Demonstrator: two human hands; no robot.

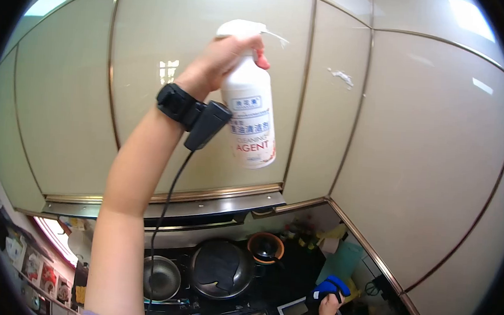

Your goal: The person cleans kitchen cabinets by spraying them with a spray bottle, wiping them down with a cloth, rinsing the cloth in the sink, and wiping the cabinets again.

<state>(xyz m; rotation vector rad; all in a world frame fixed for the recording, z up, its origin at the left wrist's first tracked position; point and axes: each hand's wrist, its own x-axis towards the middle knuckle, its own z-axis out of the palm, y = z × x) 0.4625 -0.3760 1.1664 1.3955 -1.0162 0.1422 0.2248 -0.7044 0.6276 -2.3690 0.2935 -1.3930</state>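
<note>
Cupboards run across the top of this kitchen, pale and shiny, with brown metal lines between the doors. Tall pale panels go down the right side. On a narrow door near the corner I see a white foamy patch. Under the cupboards is a metal strip.

Below that, on the black counter, sit a grey pan, a bigger dark pan and an orange pot with a dark lid. A blue-green sheet is in the right corner. The raised arm blocks part of the doors and some of the stove side. A black box is strapped at its wrist, and a cord hangs down from it.

The left hand is up high, curled tight around the neck of a white spray bottle, in front of the big door. The bottle is nearly upright, nozzle to the right. Low on the right, the right hand is closed around a blue and black thing; I can't tell what it is.
</note>
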